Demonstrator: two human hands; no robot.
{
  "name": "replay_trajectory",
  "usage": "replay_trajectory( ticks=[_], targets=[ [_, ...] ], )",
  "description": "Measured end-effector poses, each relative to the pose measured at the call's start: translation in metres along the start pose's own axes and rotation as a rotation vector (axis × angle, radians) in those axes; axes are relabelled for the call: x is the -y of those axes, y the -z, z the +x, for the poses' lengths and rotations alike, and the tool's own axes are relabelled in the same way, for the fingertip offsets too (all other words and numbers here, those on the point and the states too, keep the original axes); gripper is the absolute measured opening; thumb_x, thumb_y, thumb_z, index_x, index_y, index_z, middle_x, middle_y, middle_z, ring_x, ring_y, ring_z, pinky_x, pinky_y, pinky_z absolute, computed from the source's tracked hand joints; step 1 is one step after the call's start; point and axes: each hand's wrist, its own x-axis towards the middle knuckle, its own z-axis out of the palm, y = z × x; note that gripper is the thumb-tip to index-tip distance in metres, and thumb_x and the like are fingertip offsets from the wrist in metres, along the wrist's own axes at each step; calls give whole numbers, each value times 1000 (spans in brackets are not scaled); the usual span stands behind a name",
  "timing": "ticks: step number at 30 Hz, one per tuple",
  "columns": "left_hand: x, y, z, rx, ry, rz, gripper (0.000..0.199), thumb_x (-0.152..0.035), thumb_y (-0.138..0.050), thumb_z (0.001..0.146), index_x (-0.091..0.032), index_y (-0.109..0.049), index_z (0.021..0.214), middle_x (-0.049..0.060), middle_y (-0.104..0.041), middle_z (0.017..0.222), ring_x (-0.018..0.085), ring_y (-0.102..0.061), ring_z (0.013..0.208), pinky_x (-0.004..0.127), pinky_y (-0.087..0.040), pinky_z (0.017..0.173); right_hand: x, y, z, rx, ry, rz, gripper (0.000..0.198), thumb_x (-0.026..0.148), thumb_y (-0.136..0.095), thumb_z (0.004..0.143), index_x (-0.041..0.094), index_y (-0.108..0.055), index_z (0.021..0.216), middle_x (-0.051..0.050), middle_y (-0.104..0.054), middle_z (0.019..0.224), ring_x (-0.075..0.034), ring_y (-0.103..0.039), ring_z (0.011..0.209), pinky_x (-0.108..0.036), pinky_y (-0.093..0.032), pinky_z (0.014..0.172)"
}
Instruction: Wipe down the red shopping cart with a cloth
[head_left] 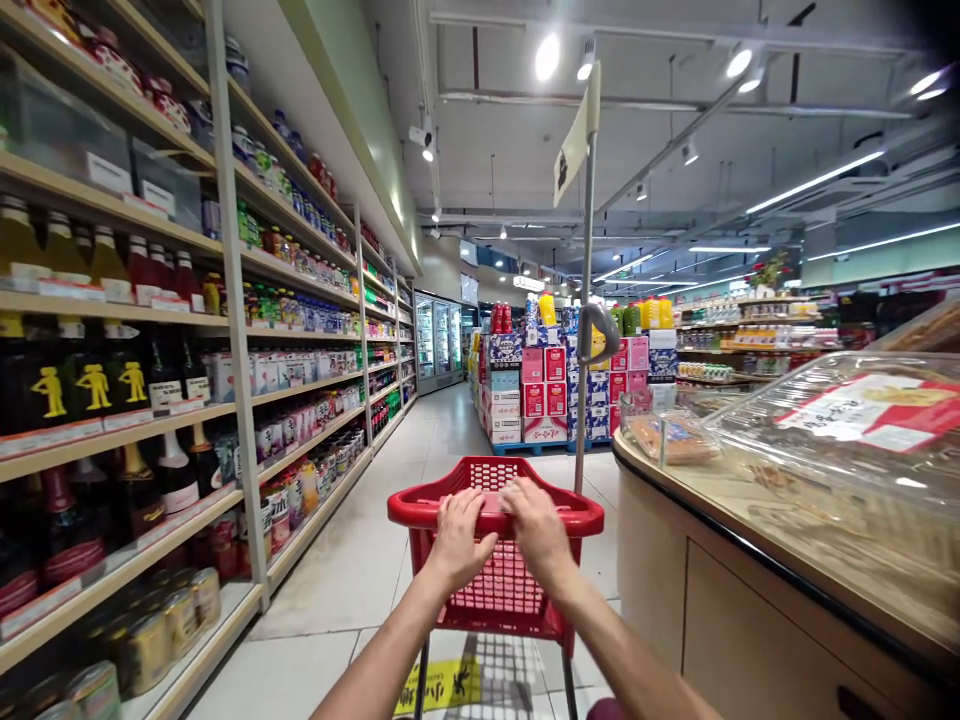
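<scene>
A red plastic shopping cart (499,590) with a lattice basket stands in the aisle right in front of me. My left hand (461,538) lies over the middle of its handle bar (409,512), fingers curled over the top. Close beside it, my right hand (537,530) grips the same bar with bent fingers. The far side of the bar hides the fingertips. Inside the basket I make out no goods. A grey pole (586,230) with a hooked grip and a small flag rises at the cart's right side.
Shelves of bottles and cans (300,390) line the left side. On the right, a curved counter (652,570) bears clear plastic food boxes (825,430). Stacked drink cartons (544,395) stand ahead, with glass-door coolers (439,335) farther back. A yellow floor sticker (442,685) lies below the cart.
</scene>
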Motion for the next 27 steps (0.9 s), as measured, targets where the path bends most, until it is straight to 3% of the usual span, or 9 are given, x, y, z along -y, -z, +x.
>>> replay_trajectory(
  ticks=[3,7,10,14,17,19,22,24,27],
  targets=[
    [-4,8,4,-15,46,-65,50,-23,-49,70,-19,-43,119,9,-46,129,23,-36,122,52,-14,105,-23,21,9,40,-195,74,35,20,-36,80,16,-61,104,-10,-56,116,-21,-43,116,-38,-30,99],
    [-38,-3,20,14,-11,-86,63,-27,-48,70,-18,-29,130,11,-30,139,24,-26,128,50,-14,105,-16,28,22,181,-300,454,52,38,-32,84,17,-35,131,-8,-52,123,-18,-43,117,-32,-33,97],
    [-57,-17,31,66,-39,-16,49,-27,-46,73,-17,-41,121,11,-47,126,23,-41,117,41,-29,100,-7,23,24,156,-334,591,59,47,-25,85,16,-24,136,-10,-50,124,-17,-43,118,-33,-33,97],
    [-34,0,29,21,8,61,26,-20,-39,78,-23,-55,98,2,-64,97,18,-55,95,40,-29,100,-14,19,20,56,-314,455,64,51,-29,83,15,-24,136,-13,-52,121,-22,-45,115,-38,-35,94],
    [2,28,20,-86,173,165,28,-16,-38,76,-24,-56,96,1,-64,98,19,-56,94,50,-21,102,-16,15,19,14,-357,373,63,50,-25,83,13,-25,135,-14,-57,115,-23,-53,106,-39,-39,89],
    [11,32,17,-132,255,202,30,-16,-37,76,-21,-55,100,6,-63,103,22,-56,97,56,-18,101,-11,12,20,5,-348,356,62,49,-23,84,12,-26,135,-13,-59,111,-22,-55,103,-38,-40,88],
    [-10,7,20,-125,136,151,32,-17,-35,80,-25,-52,106,3,-61,108,19,-54,100,54,-12,104,-5,9,21,53,-262,355,62,49,-23,85,14,-25,135,-11,-58,112,-20,-54,105,-35,-40,87],
    [-30,-14,24,-101,15,104,28,-19,-34,83,-25,-54,102,1,-64,99,17,-57,95,52,-9,106,-9,9,20,61,-217,330,61,49,-22,85,14,-25,135,-12,-54,119,-20,-51,109,-34,-40,88],
    [-32,-17,28,-103,-42,100,26,-21,-34,84,-25,-56,97,0,-65,94,16,-58,90,53,-4,106,-28,10,12,44,-219,198,60,48,-21,85,14,-28,134,-13,-51,122,-22,-47,112,-42,-33,93]
  ],
)
